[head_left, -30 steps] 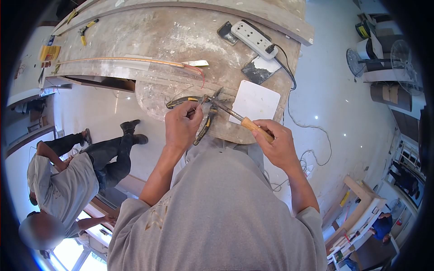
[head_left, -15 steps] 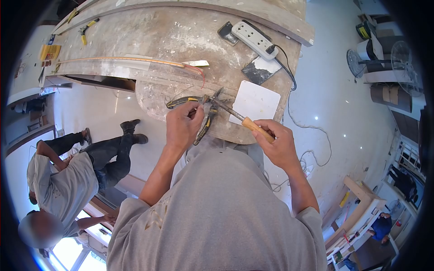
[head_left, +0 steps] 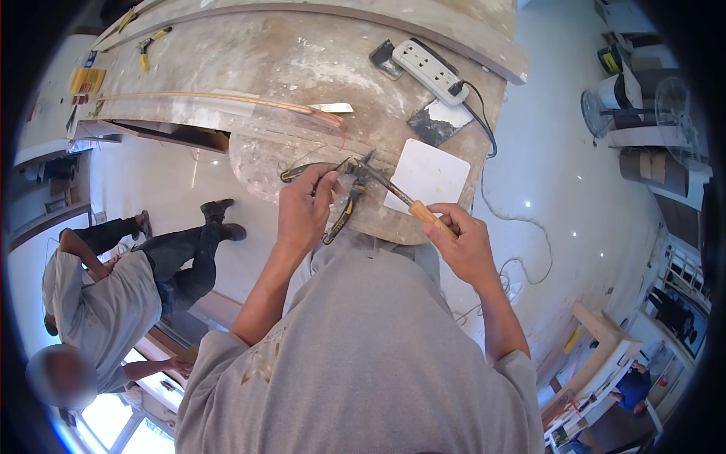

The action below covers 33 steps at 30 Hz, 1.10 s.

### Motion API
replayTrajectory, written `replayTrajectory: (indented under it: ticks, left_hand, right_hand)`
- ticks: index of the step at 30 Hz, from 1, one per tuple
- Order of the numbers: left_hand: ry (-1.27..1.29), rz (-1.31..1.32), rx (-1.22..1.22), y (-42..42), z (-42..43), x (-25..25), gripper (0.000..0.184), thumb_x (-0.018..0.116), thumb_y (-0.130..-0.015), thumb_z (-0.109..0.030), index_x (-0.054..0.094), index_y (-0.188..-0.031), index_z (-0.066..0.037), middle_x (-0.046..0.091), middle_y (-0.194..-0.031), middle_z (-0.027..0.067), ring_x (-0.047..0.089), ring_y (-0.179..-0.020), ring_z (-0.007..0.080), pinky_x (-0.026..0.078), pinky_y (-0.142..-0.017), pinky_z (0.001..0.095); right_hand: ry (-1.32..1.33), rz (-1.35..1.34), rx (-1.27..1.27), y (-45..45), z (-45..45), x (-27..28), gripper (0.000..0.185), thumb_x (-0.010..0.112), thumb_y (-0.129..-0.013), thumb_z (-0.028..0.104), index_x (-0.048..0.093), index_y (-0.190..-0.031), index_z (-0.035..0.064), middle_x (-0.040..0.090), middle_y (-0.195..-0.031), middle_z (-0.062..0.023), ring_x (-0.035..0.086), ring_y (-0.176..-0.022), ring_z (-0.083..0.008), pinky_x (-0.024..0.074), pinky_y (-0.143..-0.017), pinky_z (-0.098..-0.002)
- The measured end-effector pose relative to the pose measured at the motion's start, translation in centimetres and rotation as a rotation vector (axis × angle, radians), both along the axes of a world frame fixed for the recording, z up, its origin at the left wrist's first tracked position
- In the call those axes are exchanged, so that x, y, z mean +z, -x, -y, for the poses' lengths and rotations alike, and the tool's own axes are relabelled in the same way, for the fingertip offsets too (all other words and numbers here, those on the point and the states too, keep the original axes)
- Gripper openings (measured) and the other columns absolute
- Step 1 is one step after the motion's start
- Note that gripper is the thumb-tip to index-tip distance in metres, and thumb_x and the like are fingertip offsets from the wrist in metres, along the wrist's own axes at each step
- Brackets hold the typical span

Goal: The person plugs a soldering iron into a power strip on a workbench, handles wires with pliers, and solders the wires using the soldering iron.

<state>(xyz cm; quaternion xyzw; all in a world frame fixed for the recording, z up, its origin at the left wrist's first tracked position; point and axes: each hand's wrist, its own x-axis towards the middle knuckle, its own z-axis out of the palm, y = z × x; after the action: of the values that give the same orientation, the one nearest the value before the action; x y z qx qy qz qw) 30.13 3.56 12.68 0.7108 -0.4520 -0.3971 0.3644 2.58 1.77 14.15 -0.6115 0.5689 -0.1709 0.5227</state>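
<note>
My right hand (head_left: 467, 244) is closed round the wooden handle of a soldering iron (head_left: 421, 211), whose metal shaft slants up and left. Its tip end lies over a pair of pliers (head_left: 345, 214) with black and yellow handles, resting spread on the workbench. Close to that tip, my left hand (head_left: 305, 208) pinches something thin and small that I cannot make out. The left fingers are just over one plier handle. To the right of the shaft lies a white square plate (head_left: 429, 178).
A white power strip (head_left: 429, 68) with a plugged-in cord sits on the stained workbench (head_left: 302, 60). A long thin strip (head_left: 219, 98) with red wire lies further left. Pliers (head_left: 145, 59) and a yellow brush (head_left: 88, 80) are at far left. Another person (head_left: 113, 287) is at left.
My left fingertips have shifted slightly up, and a thin dark end shows beyond them. The soldering iron has moved slightly right and down with my right hand. The view has shifted a little.
</note>
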Motion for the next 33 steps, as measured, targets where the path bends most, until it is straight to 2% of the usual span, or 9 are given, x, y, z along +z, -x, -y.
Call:
replayTrajectory:
  ticks: [5, 12, 21, 33]
  left_hand:
    - [0.003, -0.093, 0.057, 0.7, 0.0, 0.3, 0.016, 0.063, -0.102, -0.009, 0.069, -0.107, 0.005, 0.071, -0.082, 0.0045, 0.059, -0.069, 0.0066, 0.048, -0.064, 0.0215]
    - [0.065, -0.073, 0.093, 0.9, -0.3, -0.6, 0.017, 0.066, -0.101, -0.012, 0.068, -0.102, 0.004, 0.071, -0.08, 0.0049, 0.06, -0.066, 0.0067, 0.049, -0.06, 0.022]
    - [0.075, -0.058, 0.105, 1.2, -0.4, -0.8, 0.017, 0.066, -0.1, -0.012, 0.068, -0.101, 0.004, 0.071, -0.078, 0.0049, 0.062, -0.065, 0.0064, 0.05, -0.059, 0.0218]
    - [0.039, -0.039, 0.099, 1.2, -0.5, -0.9, 0.018, 0.066, -0.1, -0.013, 0.069, -0.099, 0.004, 0.071, -0.075, 0.0048, 0.061, -0.062, 0.0064, 0.049, -0.057, 0.0218]
  right_hand:
    - [0.028, 0.058, -0.024, -0.1, -0.2, -0.5, 0.024, 0.077, -0.089, 0.015, 0.071, -0.108, 0.0017, 0.07, -0.076, -0.0091, 0.063, -0.067, -0.0123, 0.0507, -0.064, -0.0275]
    - [0.012, 0.041, -0.033, -0.2, -0.1, 0.0, 0.024, 0.076, -0.091, 0.017, 0.073, -0.109, 0.0013, 0.072, -0.079, -0.0086, 0.064, -0.068, -0.0112, 0.0501, -0.063, -0.0266]
    - [-0.106, 0.06, -0.035, -0.2, -0.2, -0.1, 0.022, 0.073, -0.094, 0.018, 0.074, -0.108, 0.0003, 0.069, -0.071, -0.0049, 0.057, -0.063, -0.0066, 0.0458, -0.059, -0.025]
    - [-0.116, 0.099, -0.032, -0.2, -0.5, 0.0, 0.023, 0.072, -0.095, 0.018, 0.074, -0.109, 0.0001, 0.069, -0.071, -0.0048, 0.059, -0.064, -0.0068, 0.0468, -0.06, -0.0244]
